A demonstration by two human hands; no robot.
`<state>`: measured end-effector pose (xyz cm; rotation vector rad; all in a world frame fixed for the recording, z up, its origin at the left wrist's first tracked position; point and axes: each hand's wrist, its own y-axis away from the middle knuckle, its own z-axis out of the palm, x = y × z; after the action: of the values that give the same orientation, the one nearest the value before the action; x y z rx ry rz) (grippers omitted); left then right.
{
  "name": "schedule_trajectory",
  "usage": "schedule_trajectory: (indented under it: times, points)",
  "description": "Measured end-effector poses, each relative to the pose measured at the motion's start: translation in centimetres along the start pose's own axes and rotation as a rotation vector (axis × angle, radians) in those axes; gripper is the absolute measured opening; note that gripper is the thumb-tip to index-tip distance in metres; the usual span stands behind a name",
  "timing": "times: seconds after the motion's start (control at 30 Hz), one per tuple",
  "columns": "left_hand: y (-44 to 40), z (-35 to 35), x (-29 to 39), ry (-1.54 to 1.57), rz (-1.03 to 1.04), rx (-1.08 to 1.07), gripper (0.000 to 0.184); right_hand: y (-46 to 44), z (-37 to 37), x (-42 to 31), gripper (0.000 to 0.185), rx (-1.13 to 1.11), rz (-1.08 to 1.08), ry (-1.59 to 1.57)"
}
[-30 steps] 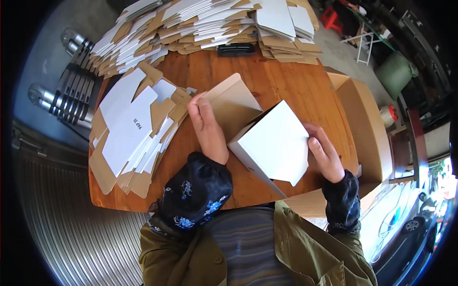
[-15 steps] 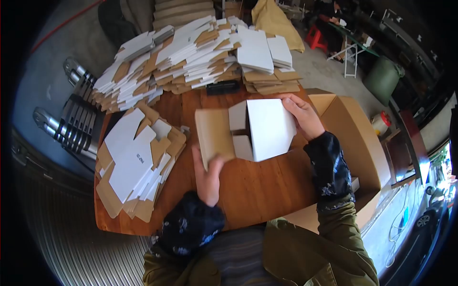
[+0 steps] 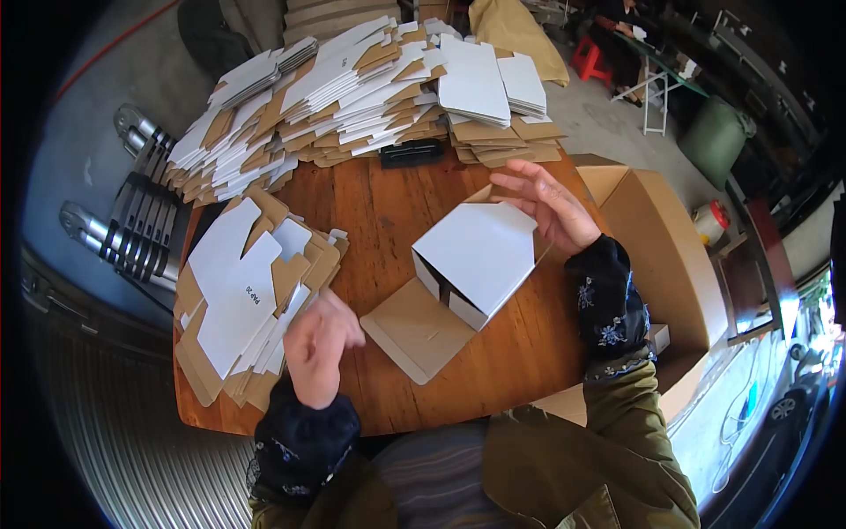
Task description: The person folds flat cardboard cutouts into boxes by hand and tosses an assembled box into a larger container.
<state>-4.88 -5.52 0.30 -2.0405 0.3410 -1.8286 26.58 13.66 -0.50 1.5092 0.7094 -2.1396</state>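
Note:
A white carton [image 3: 480, 251], brown inside, sits on the wooden table [image 3: 388, 388]. Its brown end flap [image 3: 419, 331] lies folded out towards me on the left, with small side flaps at the opening. My right hand [image 3: 555, 212] is at the carton's far right corner, fingers spread and not gripping; whether they touch the far flap I cannot tell. My left hand [image 3: 322, 348] is off the carton, loosely curled and slightly blurred, with nothing seen in it. It is by the right edge of a pile of flat cartons [image 3: 233, 300], the top one printed "PAP 20".
Large stacks of flat cartons [image 3: 352, 88] cover the table's far side, with a black object [image 3: 411, 153] before them. A big open cardboard box [image 3: 679, 256] stands at the right. Behind are a red stool [image 3: 590, 63] and a person [image 3: 621, 22] at a green table.
The carton has come down onto the table and turned, its open end now facing me. My left hand has let go of the flap and moved left. My right hand has loosened its grip.

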Motion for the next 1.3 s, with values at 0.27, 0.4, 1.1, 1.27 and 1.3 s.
schedule_trajectory:
  times: [0.27, 0.4, 1.1, 1.27, 1.3]
  points:
    - [-6.9, 3.6, -3.4, -0.291, -0.104, -0.299, 0.051, 1.1, -0.8, -0.1, 0.065, 0.141, 0.148, 0.238]
    - [-6.1, 4.6, -5.4, -0.031, -0.285, -0.396, 0.059, 3.0, -1.6, 0.4, 0.079, -0.016, 0.234, 0.318]
    - [-5.4, 5.2, -2.2, 0.355, -0.236, -0.244, 0.099, 0.1, 7.6, 0.2, 0.078, 0.027, -0.354, 0.151]
    - [-5.0, 3.9, -5.8, -0.017, 0.218, -0.160, 0.116, 0.7, 6.6, 1.4, 0.100, -0.028, -0.395, 0.352]
    - [-4.8, 3.7, -6.5, -0.114, 0.239, -0.186, 0.114, 1.0, 6.5, 1.8, 0.103, -0.069, -0.329, 0.348]
